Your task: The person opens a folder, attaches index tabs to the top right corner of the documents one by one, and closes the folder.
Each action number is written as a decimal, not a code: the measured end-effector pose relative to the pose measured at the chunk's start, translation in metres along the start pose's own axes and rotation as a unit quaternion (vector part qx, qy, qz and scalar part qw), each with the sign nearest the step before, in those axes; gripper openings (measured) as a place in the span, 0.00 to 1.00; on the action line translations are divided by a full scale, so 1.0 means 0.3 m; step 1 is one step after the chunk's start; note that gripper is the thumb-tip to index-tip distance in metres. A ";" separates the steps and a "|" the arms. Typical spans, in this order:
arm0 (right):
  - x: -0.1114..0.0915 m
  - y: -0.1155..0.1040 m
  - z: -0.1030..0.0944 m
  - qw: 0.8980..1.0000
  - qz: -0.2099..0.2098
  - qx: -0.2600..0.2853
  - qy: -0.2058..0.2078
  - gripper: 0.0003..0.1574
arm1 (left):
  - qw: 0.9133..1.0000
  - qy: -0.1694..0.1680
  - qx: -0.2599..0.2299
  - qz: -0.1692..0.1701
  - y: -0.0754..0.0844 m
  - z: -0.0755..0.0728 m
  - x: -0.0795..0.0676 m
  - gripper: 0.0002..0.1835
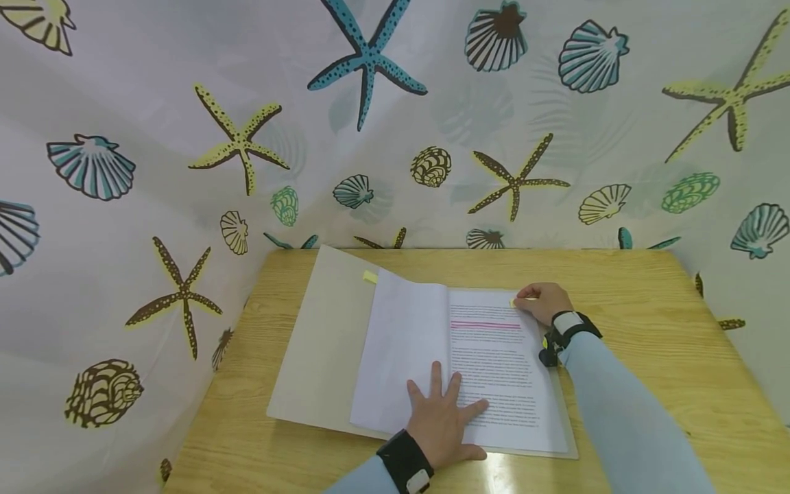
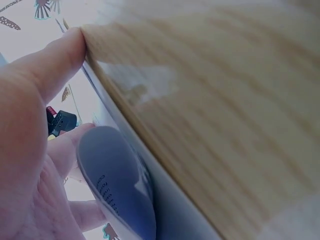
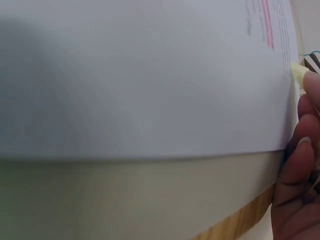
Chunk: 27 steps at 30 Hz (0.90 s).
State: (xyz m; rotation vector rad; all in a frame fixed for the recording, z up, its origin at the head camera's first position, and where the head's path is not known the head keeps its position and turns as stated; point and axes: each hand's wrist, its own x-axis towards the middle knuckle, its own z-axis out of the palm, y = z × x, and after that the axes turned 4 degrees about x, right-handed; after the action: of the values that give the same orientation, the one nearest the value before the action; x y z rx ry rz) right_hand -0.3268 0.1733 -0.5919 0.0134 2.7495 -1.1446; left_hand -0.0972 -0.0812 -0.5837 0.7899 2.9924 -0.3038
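From the head view, I have an open folder (image 1: pixel 317 357) on the wooden table (image 1: pixel 654 343) in front of me, its pale cover out to the left. Inside, a blank white sheet (image 1: pixel 401 336) lies left of the fold, and the printed page (image 1: pixel 494 357) lies right of it, with pink lines (image 1: pixel 485 325) across its upper text. My left hand (image 1: pixel 439 422) is spread, fingers straight and fanned over the bottom of the fold; it grips nothing, but it covers the lower ends of both sheets there. My right hand (image 1: pixel 545 302) pinches a small yellow tab (image 1: pixel 513 302) between thumb and fingertips at the page's upper right edge, hiding that stretch of margin. A second yellow tab (image 1: pixel 369 277) sits at the blank sheet's top left, against the cover. I wear a black strap (image 1: pixel 404 461) on my left wrist and a dark band (image 1: pixel 583 329) on my right. Behind the table hangs a pale cloth (image 1: pixel 395 185) printed with shells and starfish.

From the left wrist, I see my thumb (image 2: pixel 62 57) extended along the table's grain, while a curled paper edge (image 2: pixel 117 180) with print blocks part of my fingers.

From the right wrist, the printed page fills most of the view; my fingertips, cut off at the right border, meet the yellow tab beside the text.
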 end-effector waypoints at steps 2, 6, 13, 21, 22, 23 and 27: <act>0.001 0.002 0.003 1.000 0.000 0.001 0.001 0.17 | 1.000 0.000 -0.001 0.000 0.000 -0.001 0.000 0.46; 0.004 0.003 0.007 1.000 0.007 0.002 0.003 0.17 | 1.000 0.000 -0.004 0.001 0.001 -0.001 0.000 0.46; 0.000 0.002 0.010 1.000 0.010 0.003 0.006 0.16 | 1.000 0.002 -0.010 0.001 0.001 0.007 0.004 0.46; -0.007 -0.006 0.013 1.000 0.006 -0.010 0.016 0.15 | 1.000 0.006 -0.016 0.005 -0.002 0.003 0.001 0.45; -0.008 -0.007 0.013 1.000 0.005 -0.011 0.017 0.15 | 1.000 0.006 -0.017 0.005 -0.002 0.001 0.001 0.45; -0.009 -0.007 0.014 1.000 0.004 -0.013 0.018 0.15 | 1.000 0.006 -0.018 0.005 -0.003 0.000 0.000 0.45; -0.007 -0.008 0.018 1.000 0.002 -0.018 0.022 0.15 | 1.000 0.007 -0.018 0.004 -0.003 -0.001 -0.001 0.45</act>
State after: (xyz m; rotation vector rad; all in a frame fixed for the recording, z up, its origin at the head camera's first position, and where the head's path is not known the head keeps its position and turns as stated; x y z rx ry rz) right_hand -0.3241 0.1678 -0.5936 0.0395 2.8061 -1.1081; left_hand -0.0973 -0.0820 -0.5831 0.8043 2.9967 -0.2442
